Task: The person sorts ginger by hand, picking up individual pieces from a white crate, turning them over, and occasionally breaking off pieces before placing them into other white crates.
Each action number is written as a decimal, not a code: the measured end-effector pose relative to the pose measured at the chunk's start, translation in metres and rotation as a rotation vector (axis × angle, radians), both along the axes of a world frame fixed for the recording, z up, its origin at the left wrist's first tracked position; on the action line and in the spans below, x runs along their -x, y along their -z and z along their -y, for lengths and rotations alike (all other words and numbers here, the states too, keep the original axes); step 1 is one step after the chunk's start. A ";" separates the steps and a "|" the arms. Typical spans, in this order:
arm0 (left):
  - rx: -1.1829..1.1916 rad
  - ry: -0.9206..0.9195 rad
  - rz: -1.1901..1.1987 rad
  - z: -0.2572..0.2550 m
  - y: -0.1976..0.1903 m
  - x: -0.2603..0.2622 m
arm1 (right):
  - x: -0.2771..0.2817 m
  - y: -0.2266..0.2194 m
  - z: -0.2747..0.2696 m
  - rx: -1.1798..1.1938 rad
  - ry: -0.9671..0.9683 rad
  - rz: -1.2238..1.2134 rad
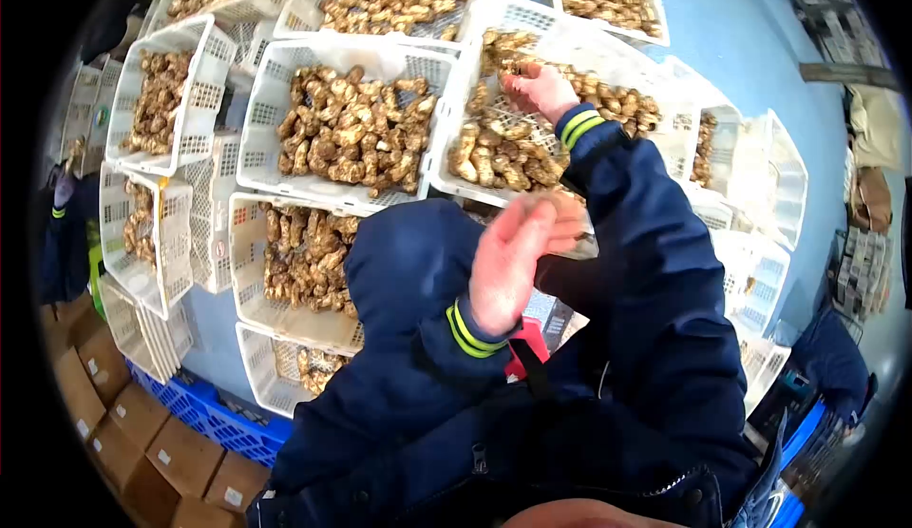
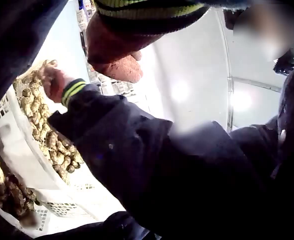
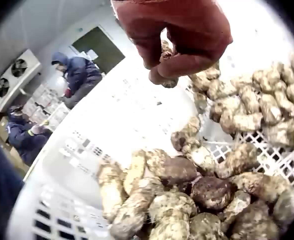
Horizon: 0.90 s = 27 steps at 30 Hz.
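Observation:
My right hand (image 1: 537, 91) reaches over a white perforated crate (image 1: 518, 17) of stout, brown-capped mushrooms (image 1: 513, 162). In the right wrist view, the fingers of the right hand (image 3: 187, 35) pinch a small mushroom (image 3: 170, 82) above the crate. Thick mushrooms (image 3: 174, 210) lie piled below it, and part of the crate's slotted bottom shows between the heaps. Nearer my body, my left hand (image 1: 513, 257) is raised with its fingers extended and palm bare, in front of the crate's near edge. The left wrist view shows this left hand (image 2: 114, 55) holding nothing.
More white crates of mushrooms stand on the left, one (image 1: 266, 57) right beside mine, and others (image 1: 769, 176) to the right. Cardboard boxes (image 1: 185, 452) and a blue crate (image 1: 228, 423) lie at lower left. Two people (image 3: 79, 72) work in the background. The floor (image 1: 731, 43) is blue.

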<state>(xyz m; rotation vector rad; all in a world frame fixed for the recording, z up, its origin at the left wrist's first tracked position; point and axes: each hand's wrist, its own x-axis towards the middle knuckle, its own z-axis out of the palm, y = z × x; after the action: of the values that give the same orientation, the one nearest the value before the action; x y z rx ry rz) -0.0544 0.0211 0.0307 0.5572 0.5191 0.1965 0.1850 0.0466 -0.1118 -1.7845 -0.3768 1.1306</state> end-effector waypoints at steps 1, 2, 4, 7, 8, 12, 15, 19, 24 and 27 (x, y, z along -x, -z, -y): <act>-0.007 -0.027 0.014 0.002 0.006 -0.001 | 0.012 -0.039 0.015 -0.039 0.005 0.068; -0.015 -0.049 0.028 0.005 0.011 -0.002 | 0.027 -0.080 0.031 -0.078 0.014 0.136; -0.015 -0.099 0.017 0.011 0.017 -0.006 | 0.043 -0.126 0.067 -0.062 -0.172 0.558; -0.002 0.022 0.091 0.018 0.026 -0.009 | 0.088 -0.178 0.124 0.098 -0.125 0.887; 0.027 0.046 0.175 0.021 0.029 -0.010 | 0.102 -0.187 0.138 0.147 -0.119 0.967; 0.041 0.193 0.234 0.037 0.021 -0.012 | 0.137 -0.151 0.176 -0.046 0.063 0.873; -0.166 0.303 0.358 0.031 0.042 -0.014 | 0.153 -0.153 0.179 -0.174 0.119 0.727; -0.041 0.138 0.323 0.032 0.040 -0.005 | 0.152 -0.159 0.186 -0.281 0.131 0.628; -0.121 0.083 0.163 0.031 0.040 -0.012 | 0.140 -0.159 0.189 -0.407 0.199 0.170; -0.128 0.092 0.435 0.030 0.060 -0.014 | 0.148 -0.157 0.178 -0.550 0.239 0.082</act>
<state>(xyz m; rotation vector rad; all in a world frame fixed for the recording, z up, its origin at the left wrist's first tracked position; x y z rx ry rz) -0.0400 -0.0085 -0.0289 0.6405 0.0578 0.2561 0.0372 -0.1315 0.0454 -1.3463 -0.4583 0.6993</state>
